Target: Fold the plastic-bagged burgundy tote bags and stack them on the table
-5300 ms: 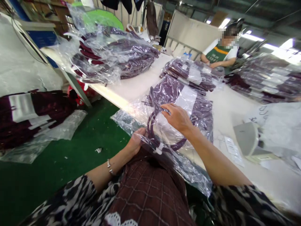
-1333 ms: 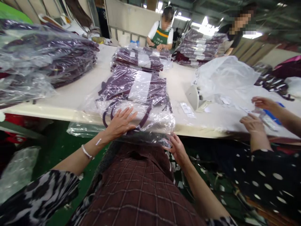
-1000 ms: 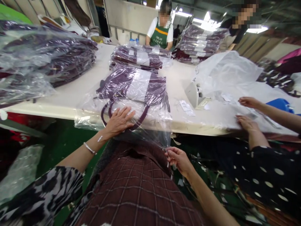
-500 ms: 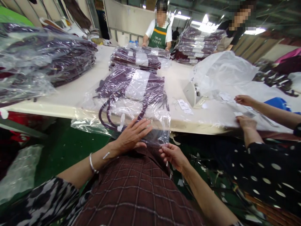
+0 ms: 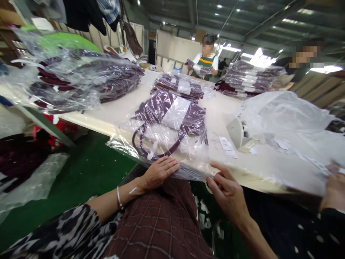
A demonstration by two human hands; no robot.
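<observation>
our left hand [image 5: 161, 171] has slid from the purple looped handles [image 5: 176, 145] to the near edge of the clear plastic bag [image 5: 122, 144], so work seems centred there; our right hand [image 5: 231, 194] is at its corner; we cannot tell if either pinches; the purple handbag [image 5: 159, 109] lies inside, on the cream table [image 5: 264, 172].

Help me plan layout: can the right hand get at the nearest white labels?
Probably yes: those white labels lie just beyond the right hand, nothing visible between, though it may hold the clear bag.
</observation>
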